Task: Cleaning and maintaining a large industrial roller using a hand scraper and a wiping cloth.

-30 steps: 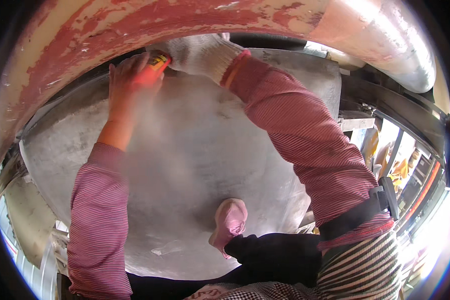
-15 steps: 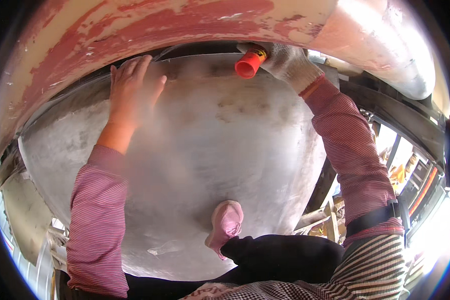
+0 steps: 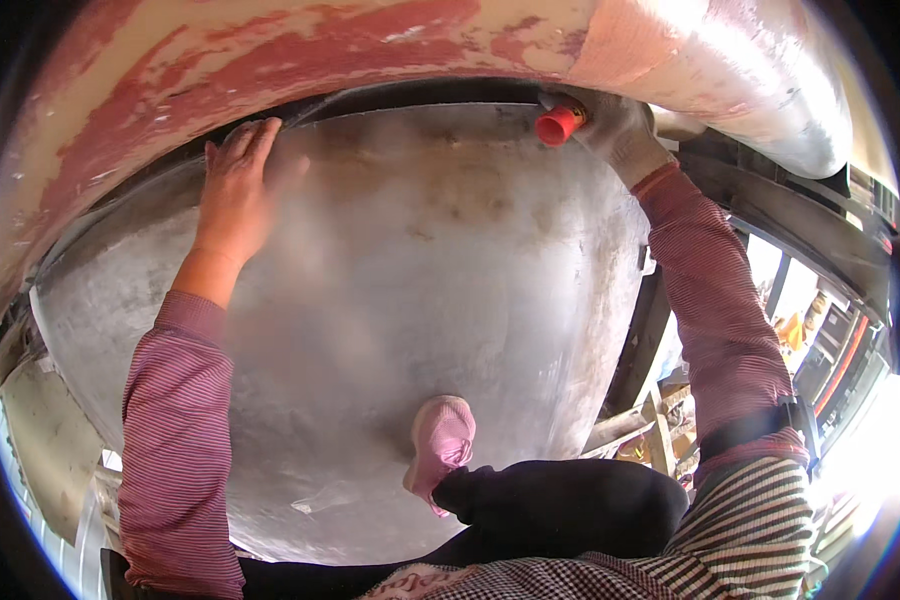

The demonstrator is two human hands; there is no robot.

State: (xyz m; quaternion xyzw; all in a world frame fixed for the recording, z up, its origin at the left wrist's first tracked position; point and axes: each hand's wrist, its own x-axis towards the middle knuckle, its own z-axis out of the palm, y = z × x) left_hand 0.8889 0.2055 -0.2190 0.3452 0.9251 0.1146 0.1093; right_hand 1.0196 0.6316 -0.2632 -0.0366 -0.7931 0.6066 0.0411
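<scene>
Tube [image 3: 556, 127], red and hollow-ended, is at the upper right of the frame, in the grip of the gloved right hand [image 3: 612, 122]; the fingers appear closed around its rear part, though their tips are hidden. Judged by its look, it should be light, stiff and probably plastic; the smooth wall may slip in the knitted glove [image 3: 632, 150], and a thin rim could crack under a hard knock. Best hold is judged to be around the body behind the open end. Left hand [image 3: 236, 195], bare, is at the upper left, grasping nothing, fingers extended near the upper edge of the panel [image 3: 450, 300]; contact cannot be confirmed. Panel is grey, broad and smooth, with brown staining toward its upper edge. A pink shoe [image 3: 440, 440] rests on it at lower centre. Above, a curved shell [image 3: 320, 50] in cream and patchy red spans the frame, with a dark gap beneath. Timber [image 3: 660, 430] stands at lower right; strong light enters at the right edge.
</scene>
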